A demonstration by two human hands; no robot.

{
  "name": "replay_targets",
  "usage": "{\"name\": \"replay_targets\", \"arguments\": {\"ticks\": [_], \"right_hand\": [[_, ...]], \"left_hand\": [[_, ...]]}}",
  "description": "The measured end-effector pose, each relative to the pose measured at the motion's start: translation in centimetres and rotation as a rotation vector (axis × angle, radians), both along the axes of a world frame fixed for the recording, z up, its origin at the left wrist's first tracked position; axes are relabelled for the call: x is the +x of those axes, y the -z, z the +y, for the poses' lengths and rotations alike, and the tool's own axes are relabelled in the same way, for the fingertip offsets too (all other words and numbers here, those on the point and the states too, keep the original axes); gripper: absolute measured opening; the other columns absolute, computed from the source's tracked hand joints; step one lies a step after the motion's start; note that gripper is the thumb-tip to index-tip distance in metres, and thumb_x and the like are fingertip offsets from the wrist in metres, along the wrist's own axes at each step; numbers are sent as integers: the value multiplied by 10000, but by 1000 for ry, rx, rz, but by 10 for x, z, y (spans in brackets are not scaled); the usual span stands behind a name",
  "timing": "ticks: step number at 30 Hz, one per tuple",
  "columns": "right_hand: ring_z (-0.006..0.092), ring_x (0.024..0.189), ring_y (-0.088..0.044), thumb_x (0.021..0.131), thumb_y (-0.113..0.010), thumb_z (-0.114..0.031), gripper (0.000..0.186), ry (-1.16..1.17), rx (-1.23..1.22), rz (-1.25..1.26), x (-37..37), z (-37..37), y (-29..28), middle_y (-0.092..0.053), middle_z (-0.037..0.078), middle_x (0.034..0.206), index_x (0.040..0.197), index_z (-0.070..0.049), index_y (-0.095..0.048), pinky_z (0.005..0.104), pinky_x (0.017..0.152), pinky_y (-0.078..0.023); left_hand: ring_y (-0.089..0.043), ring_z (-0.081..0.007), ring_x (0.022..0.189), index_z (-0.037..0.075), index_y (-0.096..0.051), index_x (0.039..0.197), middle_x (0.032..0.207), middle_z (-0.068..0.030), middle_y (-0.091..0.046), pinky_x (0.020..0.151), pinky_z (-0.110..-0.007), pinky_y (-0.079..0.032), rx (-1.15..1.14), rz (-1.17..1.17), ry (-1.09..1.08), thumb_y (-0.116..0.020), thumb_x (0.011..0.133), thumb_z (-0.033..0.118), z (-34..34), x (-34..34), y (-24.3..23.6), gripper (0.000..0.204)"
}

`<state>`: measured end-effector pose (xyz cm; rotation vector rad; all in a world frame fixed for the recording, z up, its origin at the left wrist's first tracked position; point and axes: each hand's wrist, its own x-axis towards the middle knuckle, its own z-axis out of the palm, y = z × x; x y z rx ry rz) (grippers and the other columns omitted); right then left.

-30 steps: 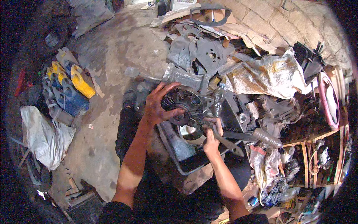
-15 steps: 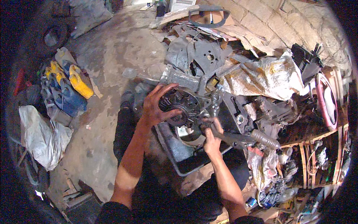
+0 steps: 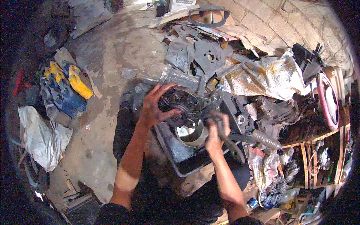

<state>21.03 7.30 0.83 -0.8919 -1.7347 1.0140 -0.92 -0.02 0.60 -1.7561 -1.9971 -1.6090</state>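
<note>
A dark, greasy round machine part (image 3: 176,112) with ribs and openings lies over a black square frame (image 3: 180,173), whose round, bright-lined opening (image 3: 197,138) shows below it. My left hand (image 3: 153,107) grips the part's left side, thumb across its face and fingers over the top edge. In my right hand (image 3: 215,137) is a dark long-handled tool (image 3: 234,148), held beside the part's right edge. Its handle slants down to the right past my wrist. Motion blurs the tool's upper end and my fingers there, so its exact kind is unclear.
Stained sheet metal and a silvery sheet (image 3: 262,77) are heaped beyond the frame. A corrugated tube (image 3: 267,139) lies at right, near a wooden rack (image 3: 305,165) of parts. Yellow-and-blue containers (image 3: 80,84) and a white sack (image 3: 41,138) stand on the floor at left.
My right hand has turned and shifted slightly up, and the tool's handle has swung from nearly level to slanting down to the right. My left hand keeps its grip.
</note>
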Motion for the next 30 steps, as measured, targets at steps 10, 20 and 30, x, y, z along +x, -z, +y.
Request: {"name": "replay_targets", "arguments": {"ticks": [10,20,30], "right_hand": [[286,659,-655,813,-619,-66,208,-40,168,-143,0,-9,17,-644,175,776,1018,-33,-608,376,634,-509],[301,687,-672,839,-588,-57,188,9,200,18,-12,-9,19,-657,172,788,1024,-24,-583,382,621,-506],[209,878,-595,886,-538,-127,244,16,203,-49,-14,-1,-38,-623,150,913,1077,23,-561,328,800,-464]], "left_hand": [[-621,-328,1004,125,-576,1258,1105,-118,-640,896,-409,-497,74,68,9,-879,559,373,4,-2,6,801],[-622,-322,1018,130,-570,1262,1106,-120,-627,891,-398,-503,46,15,28,-887,545,356,4,0,3,815],[-629,-313,1023,127,-571,1263,1118,-118,-628,894,-389,-504,92,8,32,-881,556,327,0,-3,3,798]]}}
